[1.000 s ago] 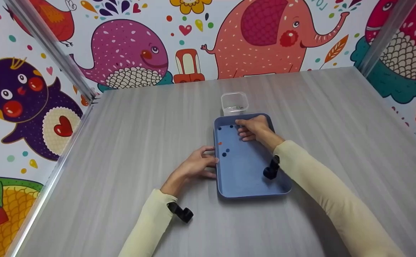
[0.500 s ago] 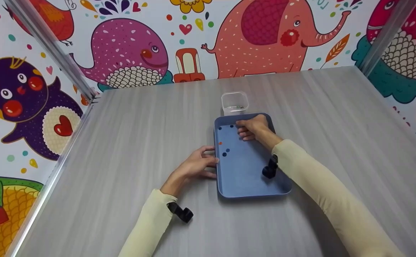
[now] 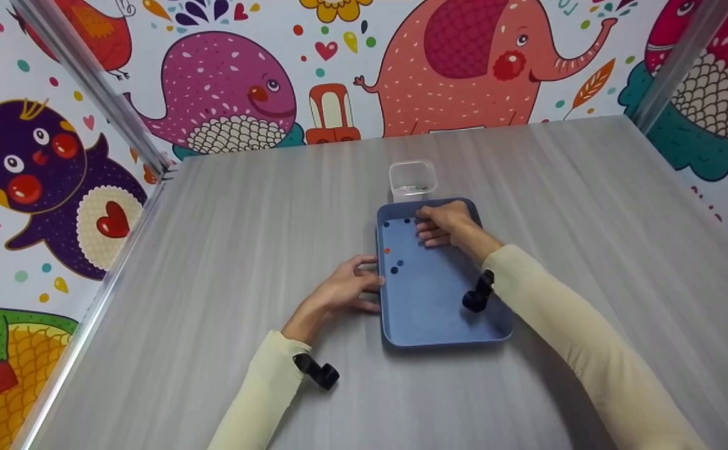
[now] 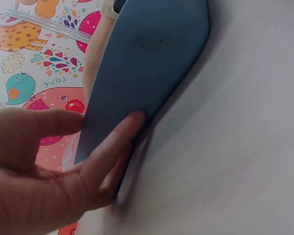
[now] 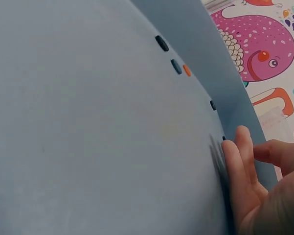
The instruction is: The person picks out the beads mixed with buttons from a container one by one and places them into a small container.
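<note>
A blue rectangular tray [image 3: 442, 300] lies lengthwise on the table. My left hand [image 3: 345, 287] is at its left wall, thumb at the rim and fingers against the outer side [image 4: 107, 166]. Inside the far end is my right hand [image 3: 448, 225], its extended fingers beside the far wall; the thumb lies near the rim, and nothing shows between thumb and fingers. Small dark discs, such as a dark disc [image 3: 394, 270] and a blue disc [image 5: 176, 66], lie along the tray's left and far sides. An orange disc [image 3: 387, 250] sits among them.
A clear plastic container [image 3: 413, 180] stands just beyond the tray's far wall, with small items in its bottom that are too small to tell. Grey wood-grain table [image 3: 245, 237] surrounds the tray. Printed cartoon panels [image 3: 463, 62] rise behind the table.
Both hands and the tray keep nearly the same places. The head view shifts very slightly, and the right hand's fingers have barely moved.
</note>
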{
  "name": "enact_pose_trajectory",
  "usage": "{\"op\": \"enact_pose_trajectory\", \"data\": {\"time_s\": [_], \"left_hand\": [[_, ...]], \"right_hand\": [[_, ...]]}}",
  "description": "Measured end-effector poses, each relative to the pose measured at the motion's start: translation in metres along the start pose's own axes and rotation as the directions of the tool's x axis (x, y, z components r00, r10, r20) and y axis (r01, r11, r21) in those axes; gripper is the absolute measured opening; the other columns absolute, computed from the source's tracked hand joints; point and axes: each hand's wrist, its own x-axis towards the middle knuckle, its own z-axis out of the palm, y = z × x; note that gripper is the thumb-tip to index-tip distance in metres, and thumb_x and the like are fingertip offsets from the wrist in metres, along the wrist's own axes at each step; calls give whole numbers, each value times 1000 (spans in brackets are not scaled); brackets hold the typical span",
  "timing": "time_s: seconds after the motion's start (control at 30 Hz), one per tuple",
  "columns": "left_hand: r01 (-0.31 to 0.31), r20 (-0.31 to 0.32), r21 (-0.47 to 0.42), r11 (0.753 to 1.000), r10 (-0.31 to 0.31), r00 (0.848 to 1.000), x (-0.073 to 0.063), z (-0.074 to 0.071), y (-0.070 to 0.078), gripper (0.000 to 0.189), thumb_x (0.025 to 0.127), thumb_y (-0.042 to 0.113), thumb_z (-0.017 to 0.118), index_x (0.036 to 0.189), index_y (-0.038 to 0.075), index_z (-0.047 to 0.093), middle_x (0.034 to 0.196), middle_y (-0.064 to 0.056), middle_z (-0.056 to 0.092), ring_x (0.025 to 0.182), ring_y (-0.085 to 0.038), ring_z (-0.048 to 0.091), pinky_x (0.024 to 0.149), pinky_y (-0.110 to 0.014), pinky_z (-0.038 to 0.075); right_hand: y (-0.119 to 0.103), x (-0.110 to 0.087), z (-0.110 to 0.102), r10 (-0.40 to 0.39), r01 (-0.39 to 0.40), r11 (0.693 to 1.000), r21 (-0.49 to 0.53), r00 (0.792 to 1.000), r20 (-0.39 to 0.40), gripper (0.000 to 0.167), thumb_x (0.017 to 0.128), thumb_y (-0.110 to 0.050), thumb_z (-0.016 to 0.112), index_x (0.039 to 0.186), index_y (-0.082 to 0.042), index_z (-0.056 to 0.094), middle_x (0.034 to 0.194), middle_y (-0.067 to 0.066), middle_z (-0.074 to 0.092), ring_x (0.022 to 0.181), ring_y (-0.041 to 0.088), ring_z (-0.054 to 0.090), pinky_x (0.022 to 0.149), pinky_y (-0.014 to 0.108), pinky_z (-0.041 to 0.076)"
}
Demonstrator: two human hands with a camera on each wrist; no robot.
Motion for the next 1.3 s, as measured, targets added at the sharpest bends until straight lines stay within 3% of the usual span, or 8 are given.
{"op": "enact_pose_trajectory", "data": {"time_s": [0.37, 0.57, 0.87, 1.1, 1.3], "left_hand": [[-2, 4, 1, 1000, 2, 1000, -1, 0, 0, 59, 96, 6, 59, 150, 4, 35, 134, -24, 54, 109, -28, 66, 78, -40, 65], [-9, 3, 15, 1000, 9, 1000, -2, -1, 0, 59, 96, 6, 60, 150, 4, 35, 134, -24, 54, 107, -26, 67, 78, -39, 66], [-3, -2, 32, 999, 3, 1000, -2, 0, 1, 58, 97, 7, 60, 150, 5, 36, 133, -23, 55, 107, -26, 67, 78, -39, 66], [3, -6, 17, 1000, -3, 1000, -1, 0, 0, 57, 97, 6, 60, 149, 5, 37, 132, -23, 55, 107, -27, 67, 78, -39, 65], [-7, -1, 13, 1000, 7, 1000, -1, 1, 0, 57, 97, 6, 59, 149, 4, 37, 132, -24, 54, 108, -28, 67, 78, -40, 65]], "right_hand": [[-10, -13, -5, -39, 41, 998, -46, 998, 41, 26, 93, -20, 65, 112, -4, 61, 75, 0, 70, 57, 10, 68, 56, 27, 63], [-17, -20, -9, -85, 89, 993, -84, 996, 40, 25, 94, -23, 64, 113, -6, 62, 86, 4, 69, 61, 9, 68, 56, 26, 62], [-23, -28, -18, -149, 150, 981, -127, 989, 17, 37, 94, -25, 66, 124, -3, 64, 120, 18, 70, 79, 14, 72, 66, 29, 65], [-32, -34, -22, -221, 217, 963, -162, 975, -5, 38, 95, -26, 67, 124, -2, 64, 119, 20, 70, 91, 22, 74, 73, 34, 66], [-38, -33, -21, -266, 259, 951, -170, 964, -22, 39, 94, -26, 69, 123, -1, 65, 111, 19, 72, 86, 21, 75, 78, 40, 65]]}}
